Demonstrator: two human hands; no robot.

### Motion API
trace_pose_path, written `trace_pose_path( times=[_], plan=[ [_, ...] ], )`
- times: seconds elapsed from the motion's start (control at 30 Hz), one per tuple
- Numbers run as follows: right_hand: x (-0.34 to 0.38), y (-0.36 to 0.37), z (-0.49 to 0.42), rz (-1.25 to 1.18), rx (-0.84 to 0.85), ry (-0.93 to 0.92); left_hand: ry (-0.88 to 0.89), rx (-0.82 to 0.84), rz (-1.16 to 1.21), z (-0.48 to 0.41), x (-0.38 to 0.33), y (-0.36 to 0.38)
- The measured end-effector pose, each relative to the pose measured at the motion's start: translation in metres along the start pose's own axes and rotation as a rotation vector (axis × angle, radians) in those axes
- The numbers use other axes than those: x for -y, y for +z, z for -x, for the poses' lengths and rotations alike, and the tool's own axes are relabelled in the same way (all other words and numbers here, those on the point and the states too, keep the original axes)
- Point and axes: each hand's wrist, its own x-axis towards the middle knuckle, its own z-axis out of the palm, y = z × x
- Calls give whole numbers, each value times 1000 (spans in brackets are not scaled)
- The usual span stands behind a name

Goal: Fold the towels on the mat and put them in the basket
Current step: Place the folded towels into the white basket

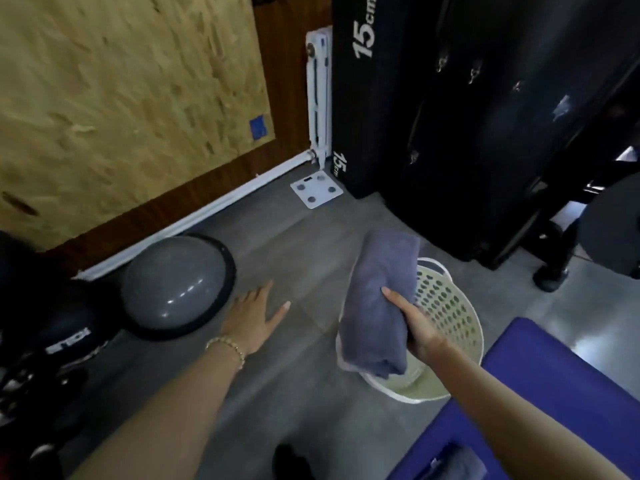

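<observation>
Over the one white basket (457, 317): two hands, two towels. The right hand (415, 327) grips a folded grey towel (377, 306) round its middle, above the basket's left rim, while the left hand (251, 318) is slack, fingers spread, holding nothing, over the floor (277, 244); contact unclear. Grey tiled floor with one blue mat (540, 375) lower right, one grey dome (173, 282) by the wall, one white scale (317, 188), one white radiator (318, 95), a chipboard panel (121, 81), and black pads (381, 98) marked 15cm. Cut off by the bottom edge: the second towel (457, 462), lying on the mat; dark gear (52, 334) at far left is too dim to make out.
</observation>
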Motion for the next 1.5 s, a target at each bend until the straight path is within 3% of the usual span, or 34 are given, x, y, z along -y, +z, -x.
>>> trace_pose_path(
  times=[0.17,0.47,0.77,0.93,1.13,1.23,1.5],
  plan=[
    [20,-3,-31,-86,-142,-1,64,101,8,-77,-16,-9],
    [24,-89,-82,-184,-379,-52,296,273,2,-202,-102,48],
    [-65,-138,-182,-303,-561,-49,568,450,-63,-306,-121,179],
    [-149,-142,-242,-367,-646,-30,607,392,24,-337,-94,264],
    [-251,-172,-337,-334,-616,-21,511,303,213,-377,-76,363],
    [-276,-195,-399,-252,-554,-39,554,207,298,-383,-75,384],
    [-327,-235,-535,-183,-493,-78,748,84,177,-389,-84,393]
  ],
)
